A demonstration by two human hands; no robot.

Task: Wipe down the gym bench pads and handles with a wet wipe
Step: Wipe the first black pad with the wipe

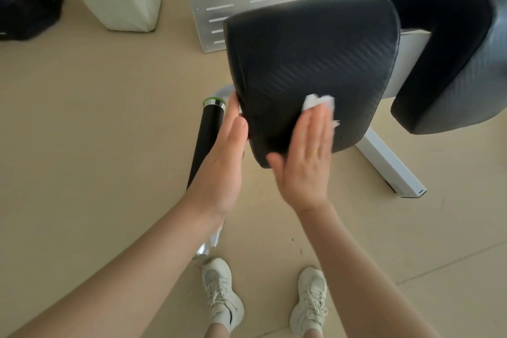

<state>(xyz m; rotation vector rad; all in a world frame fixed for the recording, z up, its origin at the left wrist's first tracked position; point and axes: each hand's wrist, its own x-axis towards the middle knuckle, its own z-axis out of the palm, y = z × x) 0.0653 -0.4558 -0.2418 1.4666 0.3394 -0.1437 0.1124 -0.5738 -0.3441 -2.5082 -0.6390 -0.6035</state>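
Head: right hand flat, presses wipe on upward-tilted pad.

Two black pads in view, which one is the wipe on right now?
The nearer pad, under the right hand pressing the white wipe flat. The left hand steadies its edge. The far pad at right goes untouched.

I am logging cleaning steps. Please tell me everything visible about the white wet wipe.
The wet wipe is white, crumpled and blurred. It lies flat on the near black bench pad, pressed under the straight fingers of the right hand. Only its upper edge and right fringe show past the fingertips.
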